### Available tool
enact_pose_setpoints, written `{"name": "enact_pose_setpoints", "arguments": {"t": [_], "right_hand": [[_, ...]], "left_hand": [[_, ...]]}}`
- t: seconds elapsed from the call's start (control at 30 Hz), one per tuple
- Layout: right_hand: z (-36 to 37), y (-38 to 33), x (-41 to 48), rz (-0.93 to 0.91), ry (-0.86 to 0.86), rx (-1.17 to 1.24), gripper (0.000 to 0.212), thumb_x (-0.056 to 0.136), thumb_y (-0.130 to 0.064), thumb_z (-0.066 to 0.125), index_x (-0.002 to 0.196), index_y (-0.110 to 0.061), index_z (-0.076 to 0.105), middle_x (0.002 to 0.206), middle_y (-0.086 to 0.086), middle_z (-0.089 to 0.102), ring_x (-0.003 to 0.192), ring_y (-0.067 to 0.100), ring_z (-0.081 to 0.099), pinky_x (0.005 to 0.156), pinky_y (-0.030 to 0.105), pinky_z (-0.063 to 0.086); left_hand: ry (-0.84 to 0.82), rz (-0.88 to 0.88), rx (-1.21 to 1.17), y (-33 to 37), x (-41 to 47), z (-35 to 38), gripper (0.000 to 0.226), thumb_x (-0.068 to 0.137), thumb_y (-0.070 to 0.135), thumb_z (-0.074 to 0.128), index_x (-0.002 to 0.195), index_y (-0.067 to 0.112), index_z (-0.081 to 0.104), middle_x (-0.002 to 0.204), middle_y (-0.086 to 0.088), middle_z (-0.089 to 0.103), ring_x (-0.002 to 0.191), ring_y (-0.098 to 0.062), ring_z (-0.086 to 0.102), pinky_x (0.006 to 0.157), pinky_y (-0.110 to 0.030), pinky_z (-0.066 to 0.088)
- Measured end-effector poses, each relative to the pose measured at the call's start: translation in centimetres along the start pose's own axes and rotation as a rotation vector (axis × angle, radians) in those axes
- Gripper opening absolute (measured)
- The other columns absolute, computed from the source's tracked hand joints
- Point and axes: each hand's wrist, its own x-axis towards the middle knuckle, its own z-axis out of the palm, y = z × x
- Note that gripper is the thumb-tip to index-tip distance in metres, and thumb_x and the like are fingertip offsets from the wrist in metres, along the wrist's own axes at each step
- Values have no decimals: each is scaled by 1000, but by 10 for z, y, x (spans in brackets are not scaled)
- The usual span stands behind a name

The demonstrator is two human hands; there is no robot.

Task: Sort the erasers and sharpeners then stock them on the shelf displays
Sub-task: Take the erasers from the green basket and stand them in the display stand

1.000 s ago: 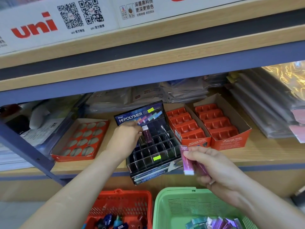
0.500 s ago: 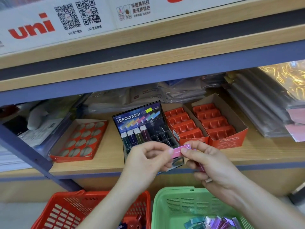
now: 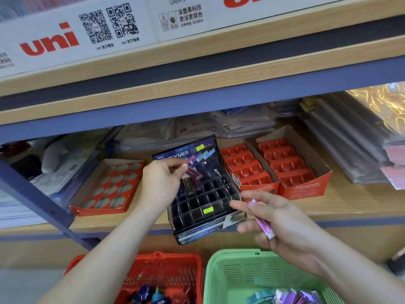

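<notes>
I had the left hand (image 3: 162, 185) pinching one maroon eraser (image 3: 194, 174), tilted over the black display box (image 3: 206, 212). The right hand (image 3: 282, 224) gripped one pink eraser (image 3: 260, 218) at the box's 4 o'clock. Two red slotted boxes (image 3: 247, 170) sat at 3, one round-hole tray (image 3: 109, 185) at 9, and a red basket (image 3: 171, 270) and green basket (image 3: 230, 260) at 6.

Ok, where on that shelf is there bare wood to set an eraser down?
Bare wood runs along the shelf front, before the right red box and on toward the stacked packets. A narrower, partly hidden strip lies between the round-hole tray and the black display. Behind the display it is crowded with plastic bags.
</notes>
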Motion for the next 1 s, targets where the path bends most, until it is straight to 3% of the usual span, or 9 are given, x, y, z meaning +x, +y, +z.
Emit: {"name": "enact_pose_setpoints", "arguments": {"t": [0.07,0.2,0.37,0.47,0.57,0.67,0.8,0.87,1.0], "right_hand": [[0,0,1,-18,13,-64,15,98,-7,51,113,-7,54,112,5,72,48,16,56,35,17,31],[-3,-1,4,-33,22,-123,4,98,-6,51,100,-4,55,100,6,75,46,10,43,35,14,25],[-4,-2,5,-54,52,-45,8,92,2,56,97,1,63,67,8,57,50,12,48,37,17,37],[-8,-2,5,-68,58,-54,13,91,0,59,99,0,69,66,10,60,57,15,54,51,22,49],[-10,-2,5,-128,86,-112,11,85,-4,67,90,-6,77,70,9,67,64,15,54,61,26,44],[-10,-2,6,-164,109,-108,9,81,-5,71,83,-10,78,70,7,66,60,10,50,57,23,38],[-12,-4,7,-168,99,42,8,82,2,67,88,-1,70,70,14,65,60,15,58,51,18,51],[-12,-4,7,-168,98,94,7,83,4,66,88,0,66,75,16,67,65,19,64,57,20,56],[-8,-2,7,-172,108,168,7,83,7,64,88,2,62,81,21,69,66,20,69,60,22,58]], "left_hand": [[-29,65,89,-2,6,5,20,91,19,65,108,14,73,101,2,72,79,-2,60,70,1,38],[-80,210,260,-9,14,15,22,92,18,63,112,14,71,114,-4,70,105,-20,64,95,-27,46],[-121,317,364,-14,15,27,19,93,16,61,107,10,73,111,-7,68,101,-26,62,90,-34,49],[-123,367,397,-18,16,35,17,91,12,62,103,5,73,106,-10,65,98,-29,61,85,-35,49],[-145,407,473,-24,19,40,16,88,11,65,101,4,72,101,-11,65,98,-32,59,83,-36,49],[-130,417,497,-25,19,43,15,85,9,68,99,4,71,99,-12,66,99,-34,57,83,-38,47],[-52,266,228,-1,0,35,12,90,21,63,96,14,72,89,3,68,84,-13,60,74,-21,44],[-174,82,-71,21,-21,26,15,93,26,60,84,20,71,74,11,69,69,-4,61,67,-14,46],[-355,-179,-544,46,-64,16,4,85,21,70,85,17,71,67,-3,71,62,-15,65,63,-27,56]]}}
